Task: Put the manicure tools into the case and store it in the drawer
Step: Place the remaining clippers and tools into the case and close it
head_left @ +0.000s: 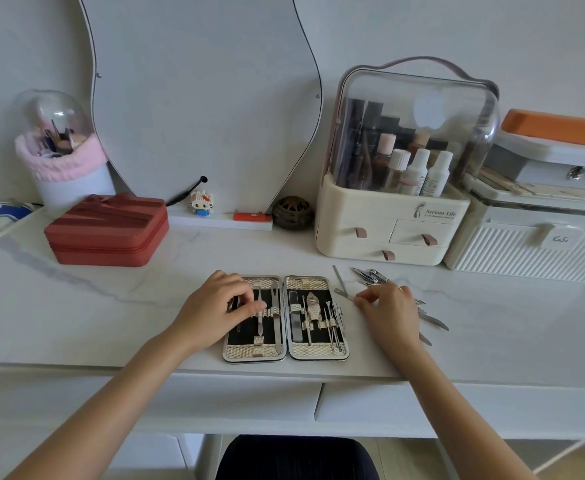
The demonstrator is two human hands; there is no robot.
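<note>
- I see the manicure case (pixel 285 318) lying open and flat on the white marble-look tabletop (pixel 111 306), both halves facing up, near the front edge.
- My left hand (pixel 220 303) rests on the case's left half, fingers curled together over the elastic loops there; the fingertips (pixel 246 297) press on or pinch a slim tool, though I cannot tell which.
- Just right of those fingertips, a metal pusher (pixel 260 315) and a long nail file (pixel 276 313) sit strapped in the left half.
- The right half holds a glass file (pixel 295 318), a clipper (pixel 312 308) and several thin picks (pixel 332 327), all under their loops.
- My right hand (pixel 389 308) sits on the tabletop just right of the case, thumb and forefinger pinched on the end of a small folding metal tool (pixel 342 292) that lies between the fingers and the case's edge.
- Beyond the right fingers lies a loose heap of clippers and scissors (pixel 370 276); more blades (pixel 433 320) stick out from under the hand's far side.
- Behind the heap stands a cream cosmetics organiser (pixel 388 233) with small drawers.
- Well behind the left fingers sits a red zipped box (pixel 107 230).
</note>
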